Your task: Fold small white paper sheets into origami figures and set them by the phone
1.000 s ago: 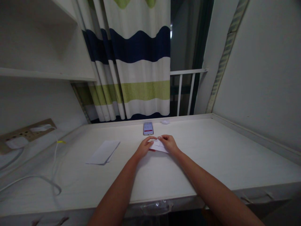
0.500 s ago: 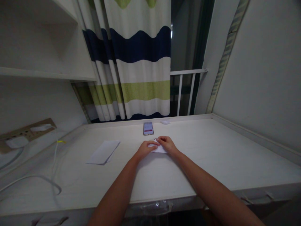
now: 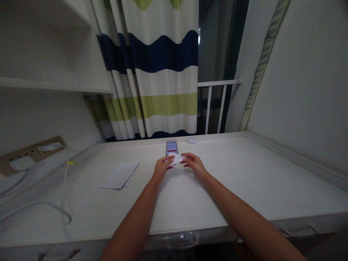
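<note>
A small folded piece of white paper [image 3: 176, 158] is held up between my two hands, just over the desk. My left hand [image 3: 162, 167] pinches its left side, thumb and fingers on either face. On the right side, my right hand [image 3: 193, 163] grips the paper's edge between thumb and fingertips. Right behind the paper lies a phone [image 3: 172, 146] with its screen lit, its lower edge partly covered by the paper. The finer folds are too small to make out.
Loose white sheets [image 3: 121, 175] lie on the white desk [image 3: 187, 206] to the left. A small crumpled white piece [image 3: 191, 141] rests by the back edge. A power strip [image 3: 35, 154] and white cable [image 3: 40, 203] are at far left. A curtain [image 3: 165, 83] hangs behind.
Both hands have lifted the folded paper off the desk and tilted it up, closer to the phone. The hands have moved slightly apart.
</note>
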